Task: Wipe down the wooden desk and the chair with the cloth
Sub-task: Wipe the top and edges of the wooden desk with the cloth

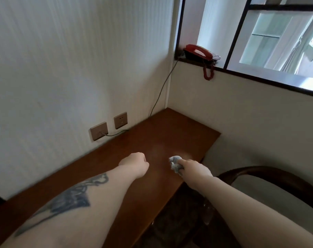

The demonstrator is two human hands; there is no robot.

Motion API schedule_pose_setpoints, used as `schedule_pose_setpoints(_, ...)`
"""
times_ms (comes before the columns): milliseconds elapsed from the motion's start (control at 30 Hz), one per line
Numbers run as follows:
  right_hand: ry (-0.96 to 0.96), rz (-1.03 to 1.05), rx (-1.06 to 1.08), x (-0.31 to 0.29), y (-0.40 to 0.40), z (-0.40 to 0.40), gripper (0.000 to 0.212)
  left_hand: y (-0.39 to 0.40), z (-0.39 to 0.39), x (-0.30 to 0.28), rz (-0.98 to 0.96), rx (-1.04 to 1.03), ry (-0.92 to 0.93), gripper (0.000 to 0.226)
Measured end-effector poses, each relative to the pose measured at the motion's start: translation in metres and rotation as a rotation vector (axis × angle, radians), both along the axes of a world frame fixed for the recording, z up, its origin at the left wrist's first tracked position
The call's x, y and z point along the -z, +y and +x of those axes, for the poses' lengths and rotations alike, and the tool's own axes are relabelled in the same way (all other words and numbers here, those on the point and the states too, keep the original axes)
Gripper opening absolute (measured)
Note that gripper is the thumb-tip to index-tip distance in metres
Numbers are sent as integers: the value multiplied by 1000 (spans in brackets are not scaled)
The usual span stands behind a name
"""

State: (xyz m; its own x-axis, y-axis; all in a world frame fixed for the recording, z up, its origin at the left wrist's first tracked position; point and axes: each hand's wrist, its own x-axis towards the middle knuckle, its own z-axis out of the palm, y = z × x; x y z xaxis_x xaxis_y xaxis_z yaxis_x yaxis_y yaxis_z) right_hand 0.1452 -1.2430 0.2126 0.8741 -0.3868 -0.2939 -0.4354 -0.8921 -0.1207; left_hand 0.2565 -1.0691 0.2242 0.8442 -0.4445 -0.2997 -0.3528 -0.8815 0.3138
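A long brown wooden desk (170,135) runs along the wall into the corner. My right hand (193,169) grips a bunched grey cloth (175,162) over the desk's front edge. My left hand (135,162) hovers over the middle of the desk with its fingers curled into a fist, holding nothing. A chair (270,178) with a dark curved wooden back and pale seat stands to the right of the desk, below my right forearm.
A red telephone (199,51) sits on the window sill above the far corner, its cord hanging down. Two wall sockets (109,126) are set just above the desk, with a cable plugged in. White walls close in behind and to the right.
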Motion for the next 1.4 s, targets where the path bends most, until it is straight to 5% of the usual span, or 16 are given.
schedule_pose_setpoints(733, 256, 135, -155, 88, -172, 53, 54, -142, -3, 98, 14, -215, 170, 24)
schedule_pose_setpoints(867, 199, 138, -301, 114, -167, 69, 75, -149, 17, 130, 99, -225, 45, 38)
schedule_pose_setpoints(1033, 119, 222, -519, 162, -128, 57, 61, -167, 25, 177, 56, -235, -167, 49)
schedule_pose_setpoints(1133, -15, 215, -465, 183, -141, 72, 55, -182, 29, 195, 11, -192, -185, 49)
schedule_pose_setpoints(1300, -193, -7, 13, 199, -156, 84, 55, -212, 61, 205, -45, -129, -228, 51)
schedule_pose_setpoints(1400, -160, 22, -161, 204, -138, 69, 63, -224, 82, 212, -38, -81, -240, 53)
